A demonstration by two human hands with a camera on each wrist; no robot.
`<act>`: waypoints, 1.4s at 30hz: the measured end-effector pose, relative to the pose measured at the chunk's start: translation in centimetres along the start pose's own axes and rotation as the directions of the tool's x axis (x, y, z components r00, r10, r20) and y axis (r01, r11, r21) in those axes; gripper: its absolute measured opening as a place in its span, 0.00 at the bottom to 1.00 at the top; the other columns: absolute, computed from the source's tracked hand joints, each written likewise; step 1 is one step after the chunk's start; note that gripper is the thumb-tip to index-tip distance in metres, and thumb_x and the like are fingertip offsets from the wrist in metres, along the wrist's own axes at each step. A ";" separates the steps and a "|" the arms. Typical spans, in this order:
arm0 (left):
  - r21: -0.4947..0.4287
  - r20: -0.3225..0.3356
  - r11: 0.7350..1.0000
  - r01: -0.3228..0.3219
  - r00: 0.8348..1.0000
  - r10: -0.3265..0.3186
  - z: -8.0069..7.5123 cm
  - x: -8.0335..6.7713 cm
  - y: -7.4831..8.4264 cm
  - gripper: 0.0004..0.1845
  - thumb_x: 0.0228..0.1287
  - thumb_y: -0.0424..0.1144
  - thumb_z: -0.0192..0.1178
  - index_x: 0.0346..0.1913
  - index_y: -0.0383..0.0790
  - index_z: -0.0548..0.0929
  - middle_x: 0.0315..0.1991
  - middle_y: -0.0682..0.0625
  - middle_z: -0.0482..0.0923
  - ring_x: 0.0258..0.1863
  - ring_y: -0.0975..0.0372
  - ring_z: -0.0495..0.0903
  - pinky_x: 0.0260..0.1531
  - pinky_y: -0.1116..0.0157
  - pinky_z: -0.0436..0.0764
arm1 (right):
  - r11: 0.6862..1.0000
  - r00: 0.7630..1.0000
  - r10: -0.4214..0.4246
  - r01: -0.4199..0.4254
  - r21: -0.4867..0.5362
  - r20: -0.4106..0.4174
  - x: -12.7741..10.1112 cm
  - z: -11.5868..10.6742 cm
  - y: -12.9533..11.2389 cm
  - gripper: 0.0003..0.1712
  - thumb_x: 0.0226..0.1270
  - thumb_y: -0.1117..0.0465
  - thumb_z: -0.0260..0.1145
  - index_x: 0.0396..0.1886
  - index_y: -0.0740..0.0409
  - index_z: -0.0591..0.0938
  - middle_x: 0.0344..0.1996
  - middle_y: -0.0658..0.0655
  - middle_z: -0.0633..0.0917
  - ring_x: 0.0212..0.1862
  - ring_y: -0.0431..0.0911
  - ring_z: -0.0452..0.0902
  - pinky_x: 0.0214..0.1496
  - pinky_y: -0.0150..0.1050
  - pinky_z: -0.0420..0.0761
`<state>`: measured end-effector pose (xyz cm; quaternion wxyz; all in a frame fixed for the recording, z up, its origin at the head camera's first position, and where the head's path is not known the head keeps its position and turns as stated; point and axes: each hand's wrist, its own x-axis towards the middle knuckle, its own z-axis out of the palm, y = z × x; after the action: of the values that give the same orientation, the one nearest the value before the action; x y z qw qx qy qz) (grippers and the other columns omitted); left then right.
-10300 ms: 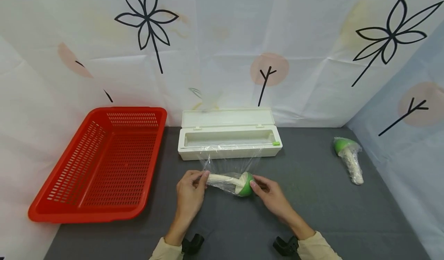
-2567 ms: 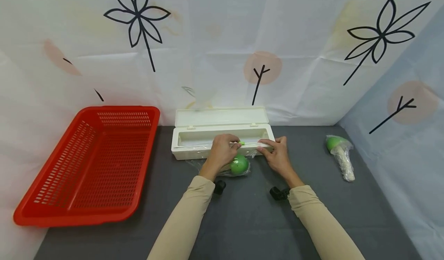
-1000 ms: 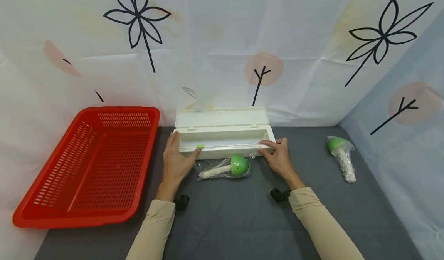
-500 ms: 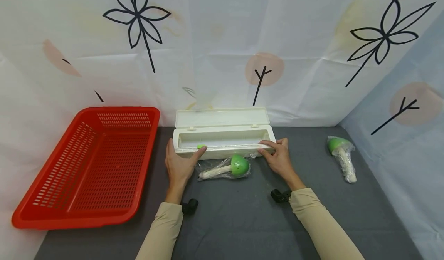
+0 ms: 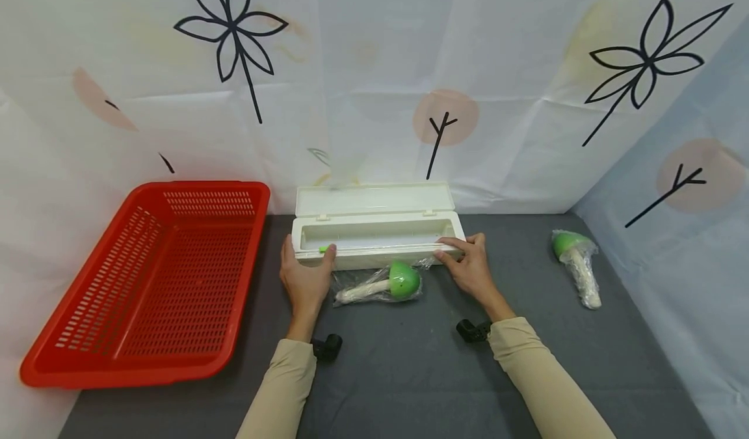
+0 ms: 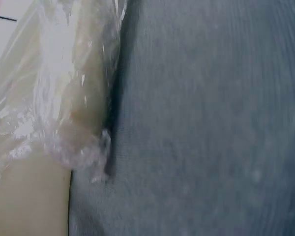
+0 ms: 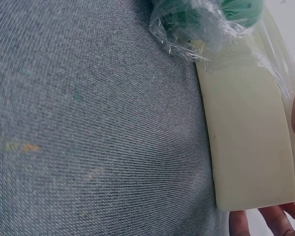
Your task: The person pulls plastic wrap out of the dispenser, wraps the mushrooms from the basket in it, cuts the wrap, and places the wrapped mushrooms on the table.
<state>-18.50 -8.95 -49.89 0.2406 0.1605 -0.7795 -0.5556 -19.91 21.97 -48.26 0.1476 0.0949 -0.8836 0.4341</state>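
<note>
A cream cling-film dispenser box stands open at the back of the grey table. My left hand holds its left end, thumb on the small green slider on the front rail. At the box's right front corner my right hand grips the rim; the right wrist view shows the box with fingertips below its end. A green-capped toy mushroom wrapped in clear film lies just in front of the box, between my hands. Its wrapped stem fills the left wrist view; the cap shows in the right.
A red slatted basket stands at the left, with nothing in it. A second film-wrapped green mushroom lies at the far right near the blue wall. Patterned white sheets close off the back and sides. Grey cloth covers the table.
My left hand has pushed the green slider leftwards along the rail, from mid-box to near the left end. The wrapped mushroom now lies free on the cloth. My right hand has stayed put.
</note>
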 end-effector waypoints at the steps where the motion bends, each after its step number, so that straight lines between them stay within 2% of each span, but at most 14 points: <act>1: -0.021 -0.007 1.000 -0.004 1.000 0.004 -0.2 0.1 -0.1 0.44 0.57 0.44 0.75 0.73 0.28 0.67 0.71 0.36 0.68 0.70 0.43 0.66 0.70 0.47 0.63 | 1.000 1.000 0.001 -0.001 -0.001 0.001 0.0 0.0 0.0 0.16 0.60 0.68 0.76 0.48 0.69 0.87 0.39 0.64 0.64 0.38 0.53 0.60 0.31 0.30 0.66; 5: -0.045 -0.026 0.998 -0.039 0.999 0.038 -1.2 0.5 -0.4 0.30 0.65 0.36 0.66 0.68 0.27 0.74 0.65 0.34 0.75 0.66 0.46 0.73 0.67 0.48 0.68 | 1.000 1.000 0.006 -0.006 0.007 0.013 -0.1 0.0 0.0 0.16 0.61 0.69 0.75 0.48 0.69 0.87 0.39 0.63 0.63 0.38 0.52 0.59 0.31 0.31 0.66; 9: -0.048 -0.002 0.997 -0.056 0.998 0.056 -1.9 0.8 -0.4 0.26 0.69 0.34 0.61 0.67 0.28 0.76 0.62 0.34 0.77 0.64 0.47 0.75 0.65 0.49 0.70 | 1.000 1.000 0.004 -0.005 0.017 0.012 0.0 -0.1 0.0 0.15 0.61 0.69 0.75 0.48 0.69 0.87 0.40 0.64 0.64 0.40 0.53 0.59 0.32 0.30 0.66; 13: -0.088 0.061 0.996 0.018 0.998 -0.013 -2.4 0.9 -0.2 0.29 0.70 0.38 0.62 0.70 0.27 0.72 0.66 0.35 0.74 0.68 0.50 0.71 0.68 0.51 0.67 | 1.000 0.999 0.012 -0.013 0.009 0.038 -0.1 -0.2 -0.2 0.17 0.64 0.67 0.74 0.52 0.66 0.87 0.41 0.64 0.63 0.35 0.53 0.61 0.31 0.31 0.67; 16: -0.083 0.110 0.990 0.112 0.989 -0.102 -2.9 0.3 0.0 0.39 0.71 0.45 0.63 0.75 0.25 0.63 0.70 0.33 0.67 0.70 0.47 0.67 0.70 0.50 0.64 | 0.997 0.993 0.080 -0.081 0.013 0.087 -0.2 -0.4 -0.8 0.22 0.68 0.64 0.71 0.61 0.63 0.83 0.46 0.66 0.63 0.38 0.56 0.64 0.36 0.36 0.71; 18: -0.048 0.131 0.986 0.161 0.979 -0.154 -3.1 -0.5 0.3 0.46 0.70 0.51 0.64 0.76 0.24 0.57 0.70 0.31 0.65 0.70 0.43 0.66 0.70 0.48 0.62 | 0.989 0.983 0.141 -0.145 0.025 0.120 -0.3 -0.7 -1.2 0.28 0.70 0.61 0.70 0.68 0.62 0.78 0.52 0.69 0.63 0.44 0.58 0.67 0.44 0.44 0.73; 20: -0.007 0.150 0.979 0.203 0.968 -0.200 -3.2 -1.4 0.4 0.50 0.67 0.55 0.66 0.77 0.24 0.54 0.68 0.31 0.64 0.68 0.42 0.66 0.69 0.47 0.62 | 0.978 0.971 0.200 -0.207 0.038 0.132 -0.4 -0.9 -1.6 0.36 0.70 0.58 0.70 0.75 0.61 0.70 0.58 0.71 0.61 0.56 0.61 0.63 0.52 0.52 0.72; 24: 0.070 0.181 0.978 0.194 0.962 -0.204 -3.1 -2.9 0.2 0.52 0.60 0.54 0.73 0.75 0.26 0.57 0.65 0.33 0.65 0.62 0.43 0.68 0.64 0.46 0.67 | 0.946 0.947 0.318 -0.320 0.045 0.043 -1.3 -0.9 -2.4 0.52 0.64 0.51 0.74 0.79 0.60 0.57 0.64 0.71 0.60 0.62 0.61 0.62 0.57 0.58 0.71; 28: 0.095 0.182 0.980 0.177 0.965 -0.192 -3.0 -3.7 -0.1 0.52 0.54 0.49 0.78 0.72 0.25 0.60 0.61 0.33 0.67 0.58 0.43 0.70 0.60 0.46 0.70 | 0.891 0.891 0.453 -0.453 0.017 -0.016 -3.0 -0.2 -3.5 0.54 0.57 0.44 0.78 0.72 0.66 0.61 0.62 0.69 0.66 0.58 0.60 0.71 0.51 0.53 0.77; 30: 0.106 0.197 0.980 0.170 0.962 -0.188 -2.8 -4.0 -0.2 0.52 0.52 0.47 0.79 0.71 0.24 0.61 0.58 0.32 0.69 0.57 0.42 0.71 0.59 0.46 0.71 | 0.874 0.873 0.486 -0.486 0.004 0.041 -3.5 0.3 -3.9 0.52 0.57 0.43 0.78 0.69 0.67 0.64 0.61 0.69 0.70 0.56 0.60 0.75 0.49 0.52 0.79; 33: 0.114 0.249 0.982 0.149 0.953 -0.173 -2.6 -4.3 -0.3 0.50 0.50 0.44 0.80 0.68 0.24 0.63 0.56 0.32 0.73 0.56 0.41 0.73 0.57 0.46 0.72 | 0.887 0.867 0.436 -0.459 0.047 0.241 -3.6 1.1 -4.1 0.48 0.61 0.47 0.76 0.71 0.68 0.66 0.62 0.69 0.74 0.59 0.61 0.75 0.52 0.52 0.80; 37: 0.117 0.345 0.989 0.092 0.930 -0.127 -2.4 -4.2 -0.3 0.42 0.50 0.40 0.80 0.64 0.24 0.70 0.52 0.34 0.78 0.53 0.43 0.77 0.56 0.48 0.75 | 0.909 0.843 0.277 -0.386 0.159 0.462 -3.2 2.3 -4.1 0.45 0.61 0.55 0.78 0.73 0.65 0.67 0.63 0.68 0.76 0.59 0.60 0.75 0.55 0.53 0.78; 40: 0.086 0.402 0.996 0.023 0.914 -0.056 -2.3 -4.2 -0.3 0.34 0.51 0.36 0.80 0.59 0.25 0.78 0.45 0.38 0.81 0.48 0.47 0.80 0.53 0.51 0.79 | 0.920 0.854 0.225 -0.345 0.187 0.469 -3.1 2.9 -4.1 0.45 0.58 0.57 0.80 0.72 0.64 0.70 0.57 0.66 0.78 0.52 0.56 0.77 0.50 0.48 0.80; 42: 0.031 0.413 0.999 -0.025 0.911 0.010 -2.3 -4.3 -0.3 0.29 0.51 0.33 0.80 0.56 0.27 0.82 0.41 0.41 0.82 0.43 0.50 0.81 0.48 0.55 0.80 | 0.919 0.865 0.218 -0.338 0.202 0.451 -3.4 3.0 -4.2 0.43 0.57 0.58 0.80 0.69 0.66 0.72 0.54 0.65 0.80 0.48 0.52 0.78 0.46 0.44 0.80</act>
<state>-13.63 -8.66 -50.42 0.0724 0.0369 -0.8239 -0.5609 -16.00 17.22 -48.09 -0.1252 0.0760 -0.8300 0.5382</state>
